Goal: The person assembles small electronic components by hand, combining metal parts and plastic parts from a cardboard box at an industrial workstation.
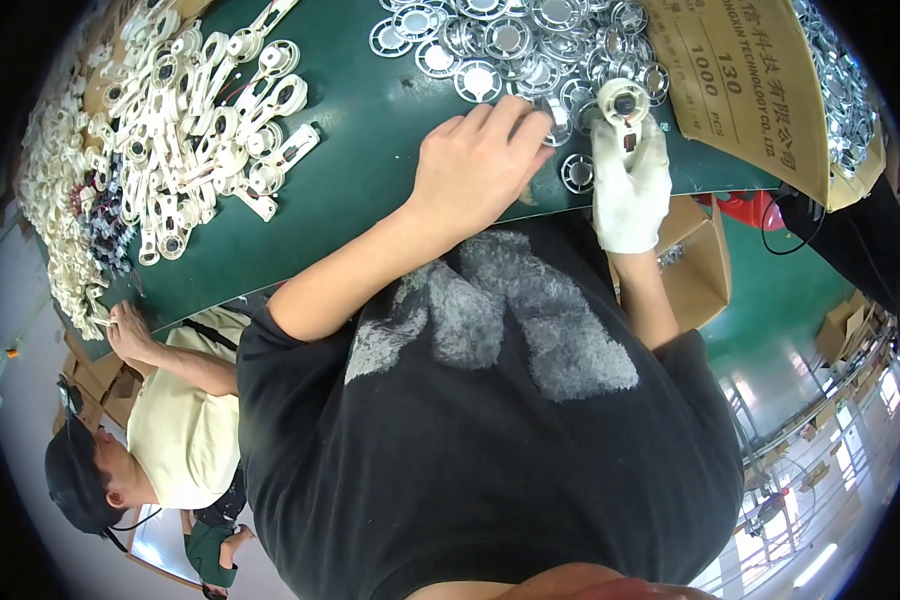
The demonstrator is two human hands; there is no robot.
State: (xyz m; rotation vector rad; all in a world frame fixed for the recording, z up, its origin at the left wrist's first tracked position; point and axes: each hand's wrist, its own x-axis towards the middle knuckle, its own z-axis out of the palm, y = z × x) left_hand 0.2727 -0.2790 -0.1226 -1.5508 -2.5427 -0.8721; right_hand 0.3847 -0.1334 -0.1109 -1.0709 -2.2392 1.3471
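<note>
My left hand (480,160) is bare and reaches over the green table's near edge. Its fingers are bent together and pinch a silver spoked ring (560,122) at the rim of the pile. My right hand (631,190), in a white glove, is closed round a cream plastic housing with a round head (624,100), which points away from me. A dark round part shows in the middle of that head. One loose silver ring (577,173) lies between my hands, near the table edge. The main pile of silver spoked rings (508,38) spreads just beyond them.
Cream handled housings (225,125) lie heaped at the left, beside small dark parts with wires (105,225). An open cardboard box (745,90) of silver rings leans at the right. Another carton (695,260) stands below the table. A co-worker (175,430) works at the left end.
</note>
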